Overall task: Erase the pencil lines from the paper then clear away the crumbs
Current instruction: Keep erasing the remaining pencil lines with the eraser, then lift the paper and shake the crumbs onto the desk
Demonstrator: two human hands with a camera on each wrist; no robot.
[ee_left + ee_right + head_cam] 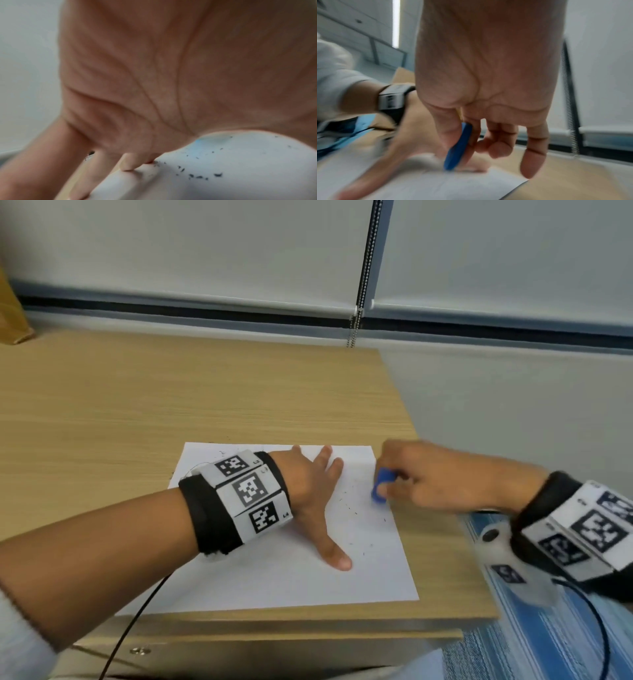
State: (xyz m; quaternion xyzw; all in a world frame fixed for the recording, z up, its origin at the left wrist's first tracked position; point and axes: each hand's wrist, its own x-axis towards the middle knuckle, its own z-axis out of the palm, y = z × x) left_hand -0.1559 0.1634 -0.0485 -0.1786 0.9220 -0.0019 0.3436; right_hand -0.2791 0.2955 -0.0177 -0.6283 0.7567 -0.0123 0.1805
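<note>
here, left hand (308, 491) flat on paper (281, 570); right grip (411, 477) pinches eraser (381, 485); wooden desk (171, 405), white blinds (205, 251).

The paper (291, 573) lies on the desk (171, 398) near its right front corner, with the left hand (308, 491) flat on the sheet's middle, fingers toward the far edge and thumb toward the near edge. To the right of that hand, the right hand (438, 477) pinches the eraser (381, 486), whose lower end touches the sheet by its right edge. Crumbs (356, 515) are scattered on the paper between the 2 hands and in front of the eraser.
</note>
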